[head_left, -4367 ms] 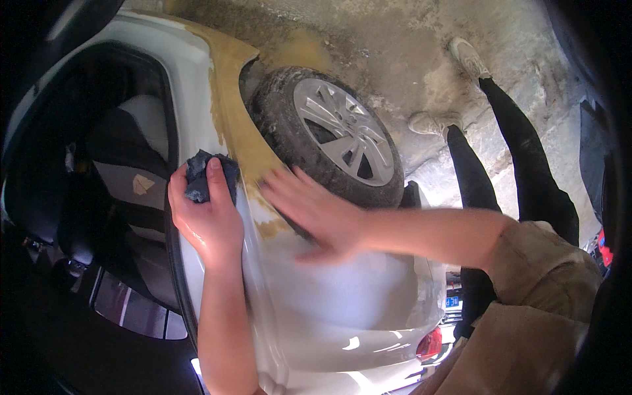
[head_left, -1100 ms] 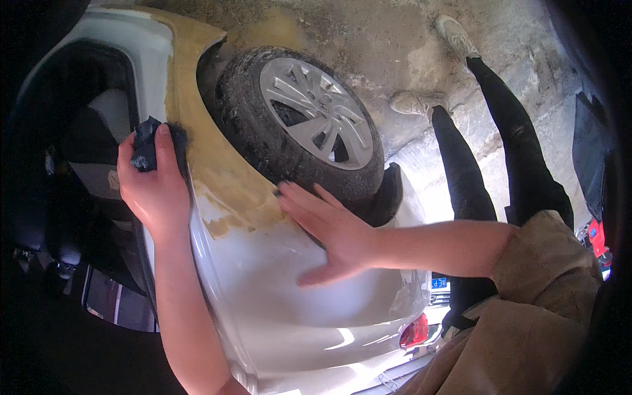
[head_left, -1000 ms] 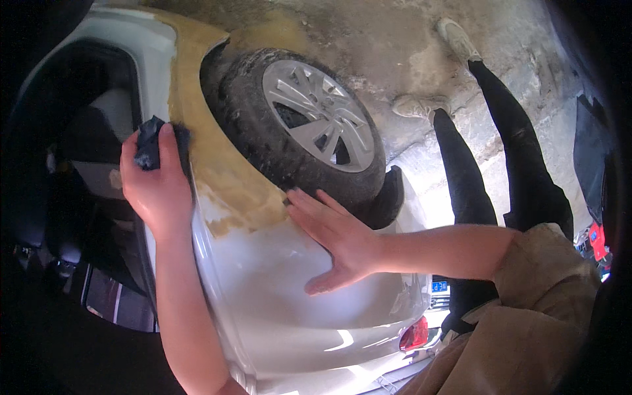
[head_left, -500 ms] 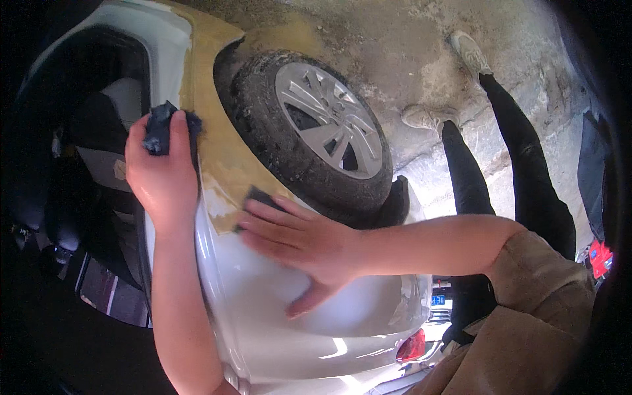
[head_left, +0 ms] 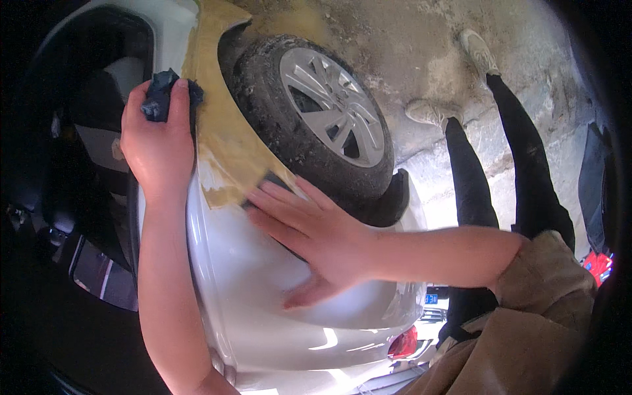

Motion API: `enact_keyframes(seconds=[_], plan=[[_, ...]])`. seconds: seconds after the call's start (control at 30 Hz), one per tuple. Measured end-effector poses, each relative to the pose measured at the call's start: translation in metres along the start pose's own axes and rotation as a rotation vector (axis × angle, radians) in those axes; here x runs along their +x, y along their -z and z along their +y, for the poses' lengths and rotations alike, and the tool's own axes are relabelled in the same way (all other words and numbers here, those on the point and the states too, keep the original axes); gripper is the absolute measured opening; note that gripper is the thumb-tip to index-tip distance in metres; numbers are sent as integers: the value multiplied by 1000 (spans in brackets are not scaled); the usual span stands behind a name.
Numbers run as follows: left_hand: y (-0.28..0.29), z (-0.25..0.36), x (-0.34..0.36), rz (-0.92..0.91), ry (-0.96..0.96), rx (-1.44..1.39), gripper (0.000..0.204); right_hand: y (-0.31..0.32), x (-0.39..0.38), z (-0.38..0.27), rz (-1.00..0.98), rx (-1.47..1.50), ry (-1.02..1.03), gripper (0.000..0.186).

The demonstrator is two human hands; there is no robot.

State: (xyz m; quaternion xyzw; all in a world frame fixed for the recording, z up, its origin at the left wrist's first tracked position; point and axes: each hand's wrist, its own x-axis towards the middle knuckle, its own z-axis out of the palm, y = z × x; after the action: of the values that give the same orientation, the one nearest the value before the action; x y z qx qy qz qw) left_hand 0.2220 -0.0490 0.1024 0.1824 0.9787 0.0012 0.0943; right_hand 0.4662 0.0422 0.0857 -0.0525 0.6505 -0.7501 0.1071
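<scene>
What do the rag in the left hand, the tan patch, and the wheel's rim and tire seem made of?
Rag: probably cloth, matte, judging by its soft crumples.
Tan patch: perhaps filler or primer, dull, with an uneven border against glossy white paint.
Rim: likely metal, possibly painted plastic, with a silvery sheen.
Tire: apparently rubber, by its dull black, dirt-specked surface.

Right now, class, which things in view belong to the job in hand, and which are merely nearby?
In the job:
- left hand, gripping a crumpled dark cloth
- right hand, spread over a dark sheet, mostly hidden
- white car panel with tan patch

Merely nearby:
- wheel
- red tail light
- red object, right edge, unclear
</scene>
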Motion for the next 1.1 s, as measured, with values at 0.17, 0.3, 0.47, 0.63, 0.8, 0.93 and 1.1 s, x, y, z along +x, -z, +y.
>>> enact_keyframes(seconds=[0.17,0.3,0.47,0.63,0.8,0.93,1.1], plan=[[-2,-3,1,15,-30,-6,44,1,0,-1,88,-68,18,124],[-3,-5,0,28,-71,28,45,2,0,-2,92,-71,9,123],[-2,-4,-1,13,-43,6,45,-1,-6,-1,80,-82,35,123],[-3,-5,1,34,-104,46,47,-4,3,1,160,-35,88,117],[-5,-7,1,50,-71,131,47,-1,-8,5,-20,-100,28,115],[-4,-7,1,22,-67,87,49,2,3,12,144,-97,147,114],[-3,-5,2,30,-55,160,48,3,-8,17,-3,-168,71,103]])
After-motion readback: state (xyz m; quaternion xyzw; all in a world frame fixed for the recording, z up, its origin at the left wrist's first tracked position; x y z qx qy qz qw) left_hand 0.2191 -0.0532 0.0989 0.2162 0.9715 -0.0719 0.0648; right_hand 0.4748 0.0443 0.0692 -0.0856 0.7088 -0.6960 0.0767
